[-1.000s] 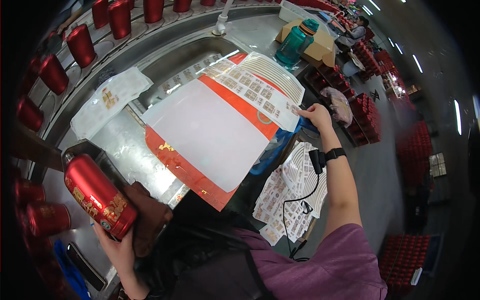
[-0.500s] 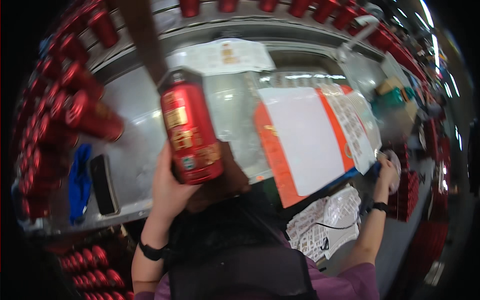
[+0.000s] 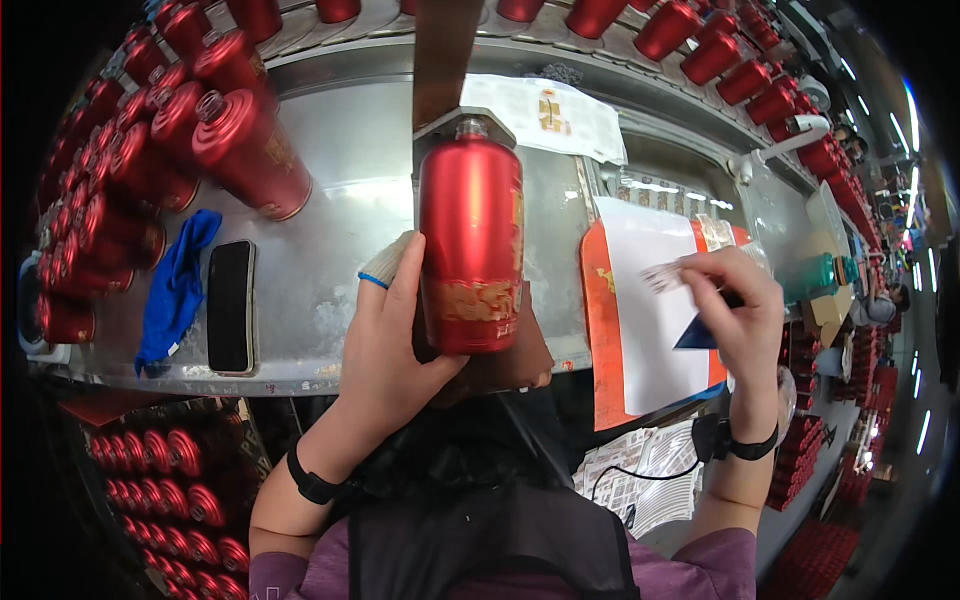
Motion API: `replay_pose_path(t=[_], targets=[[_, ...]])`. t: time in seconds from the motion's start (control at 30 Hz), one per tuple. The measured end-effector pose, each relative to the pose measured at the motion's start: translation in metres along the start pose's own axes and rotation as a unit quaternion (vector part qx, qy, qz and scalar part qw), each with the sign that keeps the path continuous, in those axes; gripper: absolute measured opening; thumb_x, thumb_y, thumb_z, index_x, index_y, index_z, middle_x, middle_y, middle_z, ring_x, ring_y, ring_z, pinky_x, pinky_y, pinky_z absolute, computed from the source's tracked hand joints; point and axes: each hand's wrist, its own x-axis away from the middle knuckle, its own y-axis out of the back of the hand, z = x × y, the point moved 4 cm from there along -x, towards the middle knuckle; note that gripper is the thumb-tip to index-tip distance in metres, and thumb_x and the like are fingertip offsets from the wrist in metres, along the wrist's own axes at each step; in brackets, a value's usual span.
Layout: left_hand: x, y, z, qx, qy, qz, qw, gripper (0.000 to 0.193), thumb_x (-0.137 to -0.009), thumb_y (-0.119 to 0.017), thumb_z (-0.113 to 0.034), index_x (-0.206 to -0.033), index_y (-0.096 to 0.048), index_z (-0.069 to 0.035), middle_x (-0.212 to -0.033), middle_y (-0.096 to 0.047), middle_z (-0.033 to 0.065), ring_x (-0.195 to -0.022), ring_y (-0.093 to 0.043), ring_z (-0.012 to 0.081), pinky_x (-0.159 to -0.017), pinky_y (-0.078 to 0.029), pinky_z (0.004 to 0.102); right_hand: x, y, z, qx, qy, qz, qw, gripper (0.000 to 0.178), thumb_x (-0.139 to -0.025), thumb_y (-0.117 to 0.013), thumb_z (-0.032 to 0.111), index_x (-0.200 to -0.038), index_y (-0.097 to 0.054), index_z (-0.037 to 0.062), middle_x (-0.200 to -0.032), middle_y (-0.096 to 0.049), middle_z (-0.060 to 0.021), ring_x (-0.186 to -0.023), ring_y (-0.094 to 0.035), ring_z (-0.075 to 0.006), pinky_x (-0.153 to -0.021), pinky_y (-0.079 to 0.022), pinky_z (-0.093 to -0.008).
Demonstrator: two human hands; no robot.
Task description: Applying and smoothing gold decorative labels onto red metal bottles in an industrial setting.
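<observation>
Steel counter (image 3: 330, 290) fills the head view, curving with the lens, and rows of red bottles (image 3: 150, 130) crowd its far left corner and run along the rail behind it. Near the left edge a blue cloth (image 3: 175, 290) lies beside a black phone (image 3: 230, 305), the two just apart. At the centre the left hand (image 3: 390, 345) grips a red bottle (image 3: 470, 240) upright; the fingers are wrapped round its lower left side with the thumb pressed against its base, and one finger wears a pale cot with a blue rim. The bottle's neck stands just under a metal bracket on a brown post (image 3: 440, 50). Behind it a clear bag with a yellow print (image 3: 545, 110) rests on the counter. To the right an orange-edged white sheet (image 3: 640, 320) lies flat, reaching over the counter's near edge. Above that sheet the right hand (image 3: 735, 315) is closed, its fingers pinching a small pale label (image 3: 665, 275) and a dark blue piece (image 3: 700, 335). A black band sits on each wrist. Lower right, below the counter, printed label sheets (image 3: 640, 480) lie in a loose pile, and a green bottle (image 3: 810, 275) stands at the far right.
</observation>
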Motion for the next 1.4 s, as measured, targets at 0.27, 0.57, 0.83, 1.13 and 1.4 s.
replay_pose_path(t=[0.27,0.57,0.83,1.13,1.4], targets=[[-0.010,-0.009,0.007,0.099,0.064,0.077,0.990,0.112,-0.066,-0.086,-0.021,-0.151,-0.018,0.004,-0.137,-0.044,0.0276,-0.123,-0.047,0.0425,-0.100,-0.042,0.0460,-0.045,-0.039,0.073,-0.083,0.128,0.124,0.980,0.012,-0.081,-0.068,-0.001,-0.092,-0.071,0.0005,-0.074,-0.063,-0.0074,-0.065,-0.062,-0.0143,-0.059,-0.047,-0.0257],[-0.011,-0.017,0.015,0.125,0.067,0.068,0.988,0.122,-0.064,-0.089,-0.025,-0.153,-0.010,0.003,-0.142,-0.040,0.0285,-0.126,-0.045,0.0449,-0.102,-0.042,0.0472,-0.075,-0.060,0.072,-0.127,0.107,0.186,0.968,0.011,-0.082,-0.069,0.005,-0.093,-0.072,0.0018,-0.073,-0.064,-0.0064,-0.064,-0.062,-0.0134,-0.060,-0.047,-0.0260],[-0.017,-0.014,0.016,0.193,0.058,0.079,0.976,0.121,-0.071,-0.086,-0.030,-0.154,-0.005,0.004,-0.143,-0.040,0.0269,-0.128,-0.048,0.0383,-0.105,-0.041,0.0431,-0.096,-0.089,0.063,-0.106,0.117,0.236,0.959,0.015,-0.082,-0.071,0.014,-0.095,-0.072,0.0054,-0.072,-0.064,-0.0069,-0.066,-0.063,-0.0185,-0.062,-0.049,-0.0303],[-0.052,-0.028,0.032,0.411,0.156,-0.008,0.898,0.085,-0.092,-0.070,-0.024,-0.149,-0.018,0.012,-0.135,-0.054,0.0199,-0.120,-0.056,0.0209,-0.100,-0.046,0.0320,-0.093,-0.099,0.062,-0.062,0.148,0.176,0.971,0.032,-0.083,-0.073,0.009,-0.114,-0.068,0.0055,-0.074,-0.062,-0.0020,-0.065,-0.057,-0.0075,-0.062,-0.047,-0.0243],[-0.063,-0.029,0.022,0.500,0.179,-0.003,0.847,0.073,-0.094,-0.067,-0.019,-0.148,-0.025,0.008,-0.131,-0.055,0.0158,-0.117,-0.057,0.0183,-0.098,-0.047,0.0310,-0.066,-0.122,0.016,-0.357,-0.127,0.121,0.917,0.076,-0.082,-0.081,0.027,-0.142,-0.044,-0.0038,-0.110,-0.062,-0.0093,-0.063,-0.051,-0.0019,-0.055,-0.041,-0.0194]])
